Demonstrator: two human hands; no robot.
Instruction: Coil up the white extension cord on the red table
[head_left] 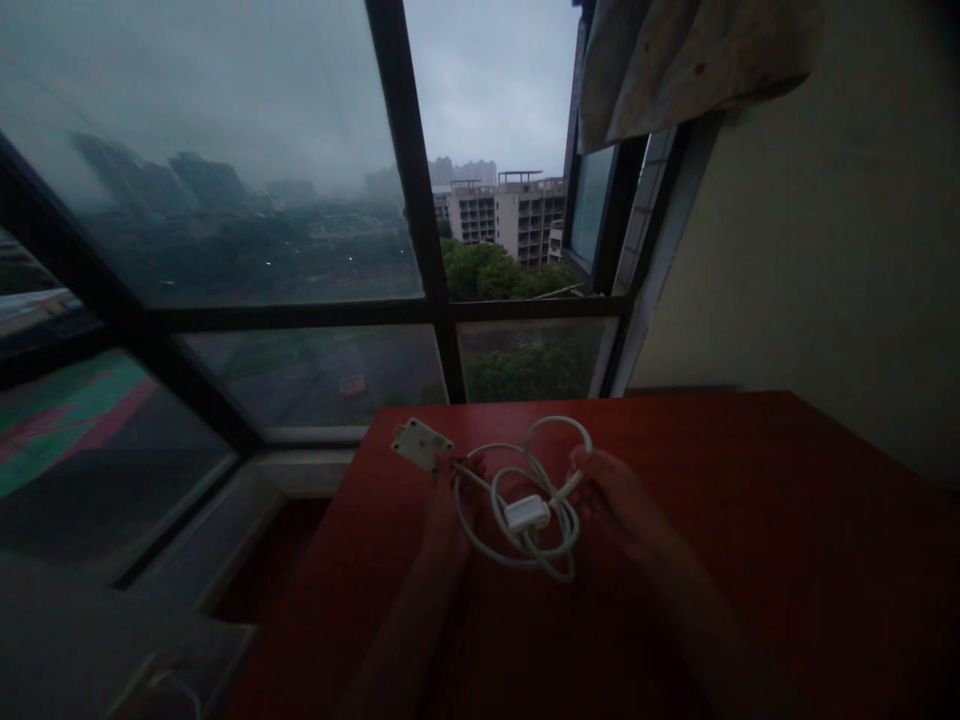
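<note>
A white cable (525, 545) lies in loose loops on a red table (787, 520). One end carries a flat white adapter block (421, 442), and a small white plug piece (527, 512) sits in the middle of the loops. My left hand (448, 500) is closed on the cable just below the adapter block. My right hand (611, 495) pinches the cable at the right side of the loops. The light is dim, so the fingers show only as dark shapes.
The table stands against a large window (300, 250) with dark frames; buildings and trees lie outside. A pale wall (825, 250) rises on the right, with cloth (675, 60) hanging above. A sill and another white cable (172, 685) lie at the lower left.
</note>
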